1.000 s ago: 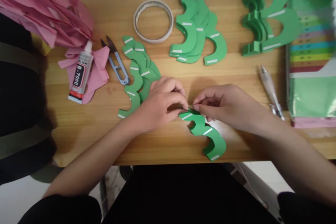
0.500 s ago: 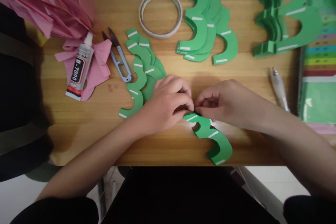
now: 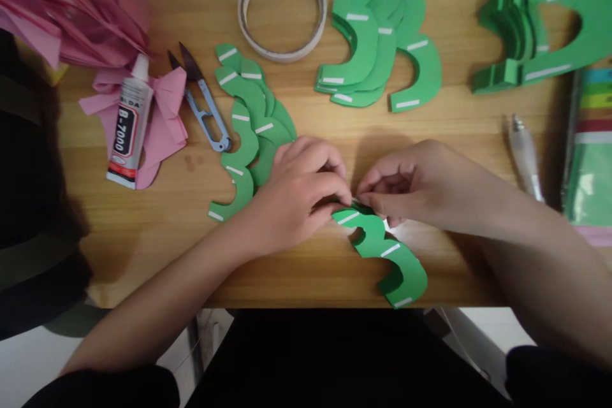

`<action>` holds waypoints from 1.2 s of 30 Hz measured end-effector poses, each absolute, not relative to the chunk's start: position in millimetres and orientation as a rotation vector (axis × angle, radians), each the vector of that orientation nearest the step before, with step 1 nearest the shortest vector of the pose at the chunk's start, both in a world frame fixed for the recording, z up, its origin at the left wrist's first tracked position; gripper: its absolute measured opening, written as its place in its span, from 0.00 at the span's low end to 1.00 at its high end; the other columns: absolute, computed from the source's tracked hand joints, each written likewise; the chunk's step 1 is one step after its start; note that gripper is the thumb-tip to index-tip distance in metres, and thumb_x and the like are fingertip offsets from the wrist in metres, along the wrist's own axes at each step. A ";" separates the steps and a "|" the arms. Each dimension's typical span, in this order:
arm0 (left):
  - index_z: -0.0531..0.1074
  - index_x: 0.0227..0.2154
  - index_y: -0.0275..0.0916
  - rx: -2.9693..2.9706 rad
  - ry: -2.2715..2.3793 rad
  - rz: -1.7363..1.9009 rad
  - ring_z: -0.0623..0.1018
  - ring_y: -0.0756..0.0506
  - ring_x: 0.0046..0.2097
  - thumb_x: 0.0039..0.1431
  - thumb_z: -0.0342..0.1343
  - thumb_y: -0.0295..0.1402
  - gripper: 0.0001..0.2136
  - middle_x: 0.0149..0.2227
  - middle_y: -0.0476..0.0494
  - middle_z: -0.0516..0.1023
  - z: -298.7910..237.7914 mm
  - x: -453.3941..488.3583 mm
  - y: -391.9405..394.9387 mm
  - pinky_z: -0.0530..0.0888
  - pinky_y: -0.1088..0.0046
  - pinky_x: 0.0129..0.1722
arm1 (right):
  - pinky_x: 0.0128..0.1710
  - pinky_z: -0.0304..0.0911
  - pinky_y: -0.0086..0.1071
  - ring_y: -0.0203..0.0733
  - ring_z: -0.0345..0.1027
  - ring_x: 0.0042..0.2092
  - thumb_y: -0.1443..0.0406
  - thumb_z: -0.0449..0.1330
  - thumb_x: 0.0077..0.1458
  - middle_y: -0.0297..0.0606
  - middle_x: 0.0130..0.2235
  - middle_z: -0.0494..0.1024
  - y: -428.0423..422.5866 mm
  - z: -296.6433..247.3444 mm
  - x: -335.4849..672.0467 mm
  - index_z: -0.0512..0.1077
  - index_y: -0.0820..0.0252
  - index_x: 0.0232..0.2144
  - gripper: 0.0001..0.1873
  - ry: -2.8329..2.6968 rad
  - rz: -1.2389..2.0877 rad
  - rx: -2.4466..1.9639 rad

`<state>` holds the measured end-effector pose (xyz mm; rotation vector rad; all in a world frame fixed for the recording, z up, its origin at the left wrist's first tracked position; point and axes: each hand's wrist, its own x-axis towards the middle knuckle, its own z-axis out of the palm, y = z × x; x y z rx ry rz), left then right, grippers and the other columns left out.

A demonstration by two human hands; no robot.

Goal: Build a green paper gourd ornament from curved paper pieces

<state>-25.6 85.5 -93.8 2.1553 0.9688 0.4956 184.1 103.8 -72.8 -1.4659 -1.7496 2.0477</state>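
A green wavy paper cutout point(image 3: 408, 269) with white strips lies near the table's front edge, its far end between my hands. My left hand point(image 3: 306, 194) pinches that end between thumb and fingers. Close against its fingertips, my right hand point(image 3: 399, 188) is pinched at the cutout's edge; what its fingers hold is too small and hidden to make out. Beside my left forearm, overlapping green cutouts point(image 3: 248, 108) with white strips lie fanned out, partly covered by the hand.
Behind lie a tape roll point(image 3: 243, 9), more stacked green cutouts point(image 3: 356, 44) and a thick green bundle point(image 3: 549, 44). To the left are blue thread snips point(image 3: 205, 102), a glue tube point(image 3: 128, 127) on pink paper point(image 3: 167, 134). A pen point(image 3: 523, 153) lies right.
The view has shifted slightly, so objects at the back sit higher and farther apart. My hands stay at the cutout's end, with a slightly wider gap between the fingertips.
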 end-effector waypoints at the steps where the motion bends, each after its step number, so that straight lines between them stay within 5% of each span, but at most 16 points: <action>1: 0.74 0.29 0.44 2.157 0.969 0.494 0.71 0.43 0.46 0.59 0.57 0.28 0.05 0.38 0.47 0.74 -93.5 -25.5 85.6 0.65 0.58 0.45 | 0.19 0.60 0.27 0.34 0.66 0.21 0.62 0.62 0.48 0.31 0.18 0.73 104.0 -72.8 184.4 0.75 0.57 0.23 0.06 -1.746 2.060 -1.452; 15: 0.74 0.29 0.44 2.166 0.978 0.495 0.71 0.43 0.45 0.58 0.57 0.27 0.05 0.38 0.48 0.73 -93.3 -25.0 85.4 0.65 0.59 0.45 | 0.21 0.54 0.26 0.30 0.60 0.21 0.65 0.62 0.49 0.29 0.19 0.73 103.4 -72.9 177.9 0.77 0.59 0.22 0.07 -2.037 1.769 -1.448; 36: 0.73 0.29 0.44 2.174 0.982 0.483 0.73 0.43 0.44 0.61 0.57 0.32 0.04 0.37 0.47 0.74 -92.5 -25.9 86.3 0.66 0.58 0.44 | 0.19 0.56 0.26 0.31 0.61 0.21 0.60 0.64 0.47 0.30 0.20 0.73 101.7 -71.6 185.0 0.76 0.57 0.23 0.08 -1.833 1.937 -1.414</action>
